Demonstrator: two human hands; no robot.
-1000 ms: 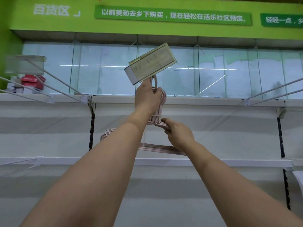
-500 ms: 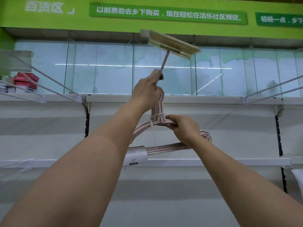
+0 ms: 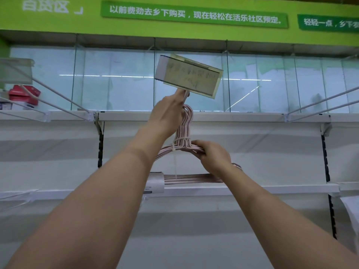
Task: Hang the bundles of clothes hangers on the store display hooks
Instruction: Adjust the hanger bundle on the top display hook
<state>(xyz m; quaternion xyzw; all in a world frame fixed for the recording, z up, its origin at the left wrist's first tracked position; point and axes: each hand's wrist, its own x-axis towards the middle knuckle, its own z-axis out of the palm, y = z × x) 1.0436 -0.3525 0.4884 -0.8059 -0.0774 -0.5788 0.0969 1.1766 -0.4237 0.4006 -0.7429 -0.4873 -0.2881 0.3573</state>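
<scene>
1. Two hands raised before white store shelving (image 3: 213, 118).
2. Left hand (image 3: 167, 115) reaching up, seemingly pinching the white display hook (image 3: 186, 94) under its tilted yellowed price-tag holder (image 3: 187, 75).
3. Right hand (image 3: 212, 157) gripping the tied bundle of pale pink wire clothes hangers (image 3: 184, 133), hanging just below the hook.

Price tag holder (image 3: 188, 75) swung back down to face the camera after being tipped up edge-on; hanger bundle (image 3: 184, 131) sits squarer, its label (image 3: 154, 182) showing.
</scene>
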